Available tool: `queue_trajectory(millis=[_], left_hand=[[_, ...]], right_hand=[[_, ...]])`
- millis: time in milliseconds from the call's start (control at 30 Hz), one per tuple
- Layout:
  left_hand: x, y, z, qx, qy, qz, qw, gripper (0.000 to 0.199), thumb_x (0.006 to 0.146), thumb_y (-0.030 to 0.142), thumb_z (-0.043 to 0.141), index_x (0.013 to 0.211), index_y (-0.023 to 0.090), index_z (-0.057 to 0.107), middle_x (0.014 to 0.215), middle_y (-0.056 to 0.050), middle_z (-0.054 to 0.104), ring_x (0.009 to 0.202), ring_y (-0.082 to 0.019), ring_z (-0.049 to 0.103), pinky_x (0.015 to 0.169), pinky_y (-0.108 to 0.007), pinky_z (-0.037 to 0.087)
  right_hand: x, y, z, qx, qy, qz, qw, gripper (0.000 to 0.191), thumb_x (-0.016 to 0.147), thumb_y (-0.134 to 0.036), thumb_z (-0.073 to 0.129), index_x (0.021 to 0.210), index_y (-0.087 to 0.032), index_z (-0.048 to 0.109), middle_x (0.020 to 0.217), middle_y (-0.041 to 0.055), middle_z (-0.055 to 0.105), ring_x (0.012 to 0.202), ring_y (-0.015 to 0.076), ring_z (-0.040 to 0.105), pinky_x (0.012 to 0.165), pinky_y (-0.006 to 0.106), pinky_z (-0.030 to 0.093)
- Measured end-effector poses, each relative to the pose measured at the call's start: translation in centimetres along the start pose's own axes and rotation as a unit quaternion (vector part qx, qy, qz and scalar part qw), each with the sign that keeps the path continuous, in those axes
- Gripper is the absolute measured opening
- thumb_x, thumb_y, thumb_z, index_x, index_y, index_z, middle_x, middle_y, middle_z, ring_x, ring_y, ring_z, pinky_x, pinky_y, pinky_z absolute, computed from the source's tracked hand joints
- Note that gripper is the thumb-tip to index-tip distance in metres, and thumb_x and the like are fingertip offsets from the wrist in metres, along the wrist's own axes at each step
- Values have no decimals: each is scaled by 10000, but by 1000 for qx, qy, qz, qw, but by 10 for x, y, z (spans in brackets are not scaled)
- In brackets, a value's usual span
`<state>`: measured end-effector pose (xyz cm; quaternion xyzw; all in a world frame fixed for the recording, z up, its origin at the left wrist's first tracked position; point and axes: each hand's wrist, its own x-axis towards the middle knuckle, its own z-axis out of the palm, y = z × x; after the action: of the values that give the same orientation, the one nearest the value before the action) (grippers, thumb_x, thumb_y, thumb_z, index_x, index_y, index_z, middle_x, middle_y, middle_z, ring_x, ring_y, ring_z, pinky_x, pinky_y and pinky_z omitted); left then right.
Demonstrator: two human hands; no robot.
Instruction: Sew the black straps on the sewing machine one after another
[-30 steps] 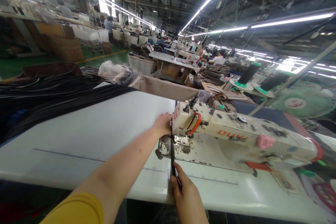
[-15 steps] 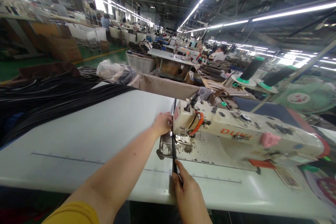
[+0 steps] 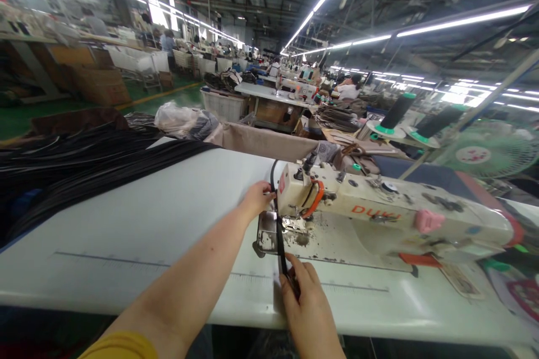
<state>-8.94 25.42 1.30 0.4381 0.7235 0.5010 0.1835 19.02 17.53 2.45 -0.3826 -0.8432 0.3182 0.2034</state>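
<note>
A narrow black strip [image 3: 280,241] runs front to back over the metal plate, beside the needle area of a white sewing machine [image 3: 379,207]. Behind the needle, my left hand [image 3: 259,197] pinches the strip next to the machine head. Nearer the table's front edge, my right hand [image 3: 301,294] has the strip between thumb and fingers. Past my left hand the strip's far part curves round the back of the machine head. The presser foot area is partly hidden by the head.
A pile of long black strips [image 3: 105,162] covers the table's left back edge. Behind the white table [image 3: 168,219] stands a cloth-lined bin [image 3: 261,140]. Thread cones [image 3: 396,114] and a green fan [image 3: 484,154] are at right. People sit farther back.
The far part of the strip has bowed to the left. My left hand has moved slightly left, and my right hand has shifted a little right with its fingers more curled.
</note>
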Motion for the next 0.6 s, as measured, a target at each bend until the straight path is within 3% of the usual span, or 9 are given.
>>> queue_trajectory(millis=[133,300,467,600], left_hand=[[-4,2,-6,-97,30,-59,993,222,792,347,712,683,186,606,732,-3,636,835,-206,631,791,-307,506],[-19,8,-15,-271,23,-110,956,208,849,340,667,745,176,593,775,-33,689,825,-182,688,818,-309,578],[-48,9,-34,-375,36,-139,916,284,759,354,810,764,156,606,784,-66,705,793,-190,715,879,-390,621],[-79,7,-50,-397,68,-131,906,382,657,413,893,799,160,644,790,-37,705,846,-188,711,944,-383,600]], right_hand=[[0,-1,-3,20,53,-32,998,379,995,-342,541,1326,-195,651,1244,138,607,1130,249,643,1003,380,543],[1,-7,-4,58,104,-63,991,317,1008,-404,555,1170,-179,709,1199,145,620,1107,250,632,951,358,552],[3,-27,-6,100,16,-65,993,317,1027,-437,520,1141,-212,712,1090,95,682,1028,223,645,938,328,515],[10,-42,2,161,-65,-7,985,407,994,-553,524,1131,-219,713,918,49,701,863,208,643,764,297,507]])
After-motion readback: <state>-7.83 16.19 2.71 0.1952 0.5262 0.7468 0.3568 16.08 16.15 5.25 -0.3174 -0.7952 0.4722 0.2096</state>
